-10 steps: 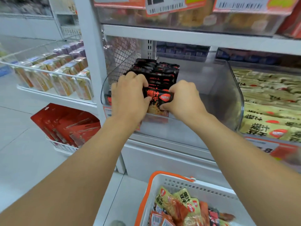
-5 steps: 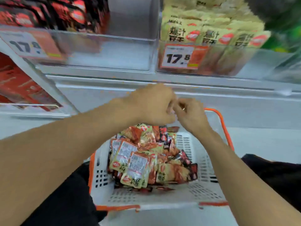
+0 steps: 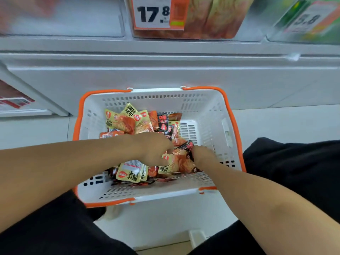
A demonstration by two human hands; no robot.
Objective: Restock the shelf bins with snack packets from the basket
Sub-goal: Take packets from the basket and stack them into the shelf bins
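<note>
A white basket with an orange rim (image 3: 230, 115) stands on the floor between my knees. It holds several snack packets: yellow ones (image 3: 120, 119), orange ones and black ones (image 3: 162, 122). My left hand (image 3: 154, 149) reaches down into the pile, its fingertips buried among the packets beside a yellow packet (image 3: 170, 163). My right hand (image 3: 202, 156) grips a black packet (image 3: 188, 146) at the pile's right side. Above, a clear shelf bin (image 3: 211, 17) of yellow-orange packets carries a 17.8 price tag (image 3: 152, 13).
A paler clear bin (image 3: 64, 17) sits at top left and a green-stocked bin (image 3: 305, 21) with a 5.8 tag at top right. The white shelf base (image 3: 165, 70) runs behind the basket. Red packs (image 3: 12, 100) hang at the left. My black trousers (image 3: 294, 172) flank the basket.
One second ago both hands set a black packet into the shelf bin. My view then dropped to the basket, and both hands went down from above it into the pile.
</note>
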